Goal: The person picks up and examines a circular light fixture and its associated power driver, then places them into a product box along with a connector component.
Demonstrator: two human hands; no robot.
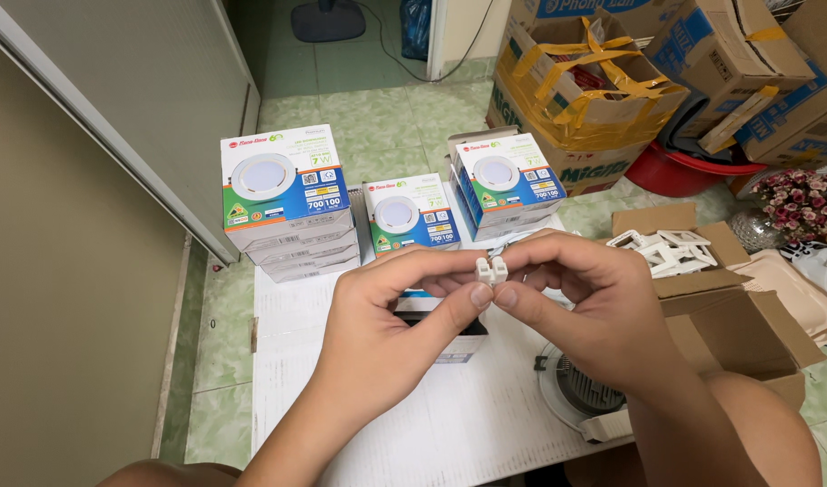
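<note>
Connector, small, white plastic: pinched between thumb and forefinger of left hand and right hand, both closed on it, above white sheet. Behind connector: three stacks of lamp boxes. Right of connector: open carton of white plastic parts. Below right hand: round fixture, possibly a downlight, partly hidden.
</note>
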